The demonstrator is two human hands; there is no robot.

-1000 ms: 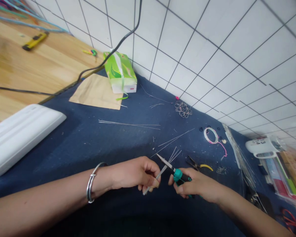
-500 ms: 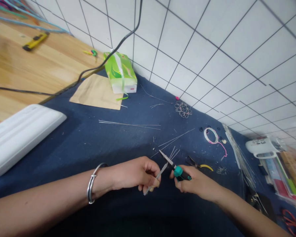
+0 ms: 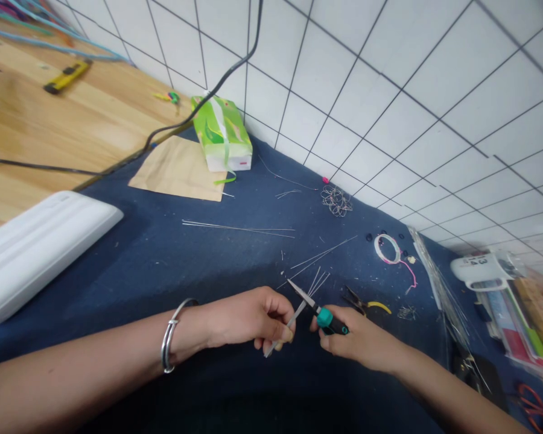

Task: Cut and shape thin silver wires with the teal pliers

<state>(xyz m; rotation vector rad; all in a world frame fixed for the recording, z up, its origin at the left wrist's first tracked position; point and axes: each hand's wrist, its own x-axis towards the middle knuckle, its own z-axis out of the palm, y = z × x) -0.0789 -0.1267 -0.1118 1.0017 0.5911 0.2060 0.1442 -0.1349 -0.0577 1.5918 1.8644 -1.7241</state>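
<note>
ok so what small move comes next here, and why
Probably a light squeeze of the pliers with the right hand, keeping the left hand steady: the jaws already lie across the wire bundle, and the left fingers pinch it just below that crossing, though whether the jaws grip it is unclear.

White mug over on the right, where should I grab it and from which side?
I'd take the mug by its handle, coming from your side: that loop juts out towards you, while the tiled wall is behind and books or folders sit close by.
</note>
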